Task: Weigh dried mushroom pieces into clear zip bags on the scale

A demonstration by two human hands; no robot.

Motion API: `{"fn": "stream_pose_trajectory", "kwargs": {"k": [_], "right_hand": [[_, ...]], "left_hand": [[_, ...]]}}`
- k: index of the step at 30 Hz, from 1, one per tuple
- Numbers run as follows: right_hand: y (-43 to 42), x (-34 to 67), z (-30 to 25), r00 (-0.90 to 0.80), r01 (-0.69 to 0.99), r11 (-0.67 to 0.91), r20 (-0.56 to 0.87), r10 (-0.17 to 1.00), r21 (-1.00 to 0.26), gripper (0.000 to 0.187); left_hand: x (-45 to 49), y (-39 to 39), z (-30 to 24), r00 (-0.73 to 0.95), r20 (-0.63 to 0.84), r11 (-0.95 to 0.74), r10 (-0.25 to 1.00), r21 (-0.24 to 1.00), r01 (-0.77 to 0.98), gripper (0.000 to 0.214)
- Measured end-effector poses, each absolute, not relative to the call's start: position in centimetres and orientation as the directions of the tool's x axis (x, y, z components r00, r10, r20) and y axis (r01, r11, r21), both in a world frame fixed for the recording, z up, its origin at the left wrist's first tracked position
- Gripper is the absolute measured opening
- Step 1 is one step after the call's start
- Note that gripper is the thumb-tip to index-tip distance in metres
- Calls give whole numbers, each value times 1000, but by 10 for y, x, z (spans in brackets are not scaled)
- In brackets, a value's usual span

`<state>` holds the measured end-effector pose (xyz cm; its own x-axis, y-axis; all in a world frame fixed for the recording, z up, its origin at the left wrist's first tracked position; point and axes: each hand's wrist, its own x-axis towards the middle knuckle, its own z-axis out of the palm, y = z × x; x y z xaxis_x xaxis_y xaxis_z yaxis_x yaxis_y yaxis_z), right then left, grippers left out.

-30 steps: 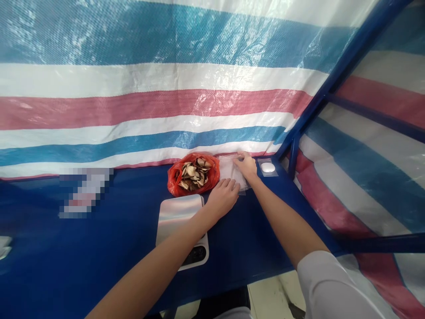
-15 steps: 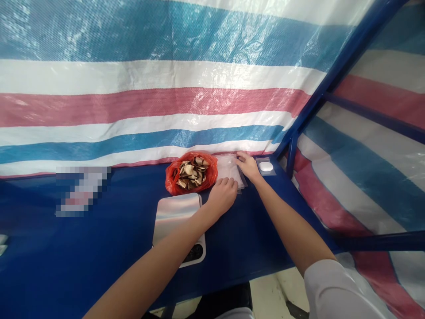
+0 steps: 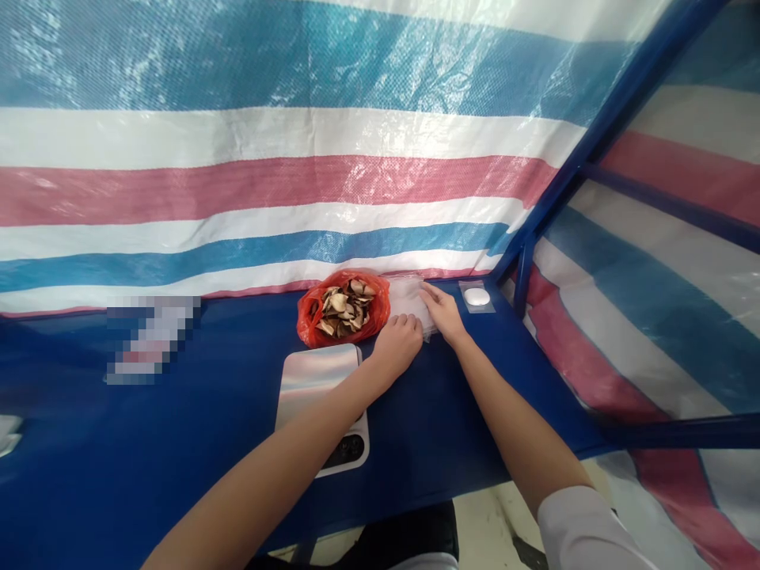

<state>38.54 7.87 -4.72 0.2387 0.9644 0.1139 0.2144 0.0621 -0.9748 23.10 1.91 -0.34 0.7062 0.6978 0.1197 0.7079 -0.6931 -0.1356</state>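
A stack of clear plastic bags (image 3: 406, 291) lies flat at the back of the table. My left hand (image 3: 401, 345) rests at the near edge of the stack, its fingers curled over the plastic. At the right edge, my right hand (image 3: 444, 313) has its fingers bent together against the bags; the exact grip of the fingertips is too small to make out. Left of the stack, an open red plastic bag (image 3: 309, 318) holds dried, pale brown slices (image 3: 344, 307) that look like mushrooms.
A flat white kitchen scale (image 3: 317, 368) with dark controls sits partly under my left forearm. To the right lies a round white object (image 3: 476, 297) on a small clear packet. A blurred-out item (image 3: 151, 340) is at left. Striped sheeting (image 3: 267, 186) and blue frame bars (image 3: 522, 273) border the blue table.
My right hand has moved down and slightly nearer me along the bags' right side, and their right edge sits further in. My left hand has stayed nearly in place.
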Motion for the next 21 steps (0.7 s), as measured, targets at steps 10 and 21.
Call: {"fn": "stream_pose_trajectory", "kwargs": {"k": [10,21], "right_hand": [[72,389,-41,238,255,98,161,958,-962,36],[59,368,-19,-154,743,385,419,895,-548,38]], "left_hand": [[223,13,4,722,303,-736,622,-88,671,29],[129,-4,31,581,579,-764,572,118,635,21]]}}
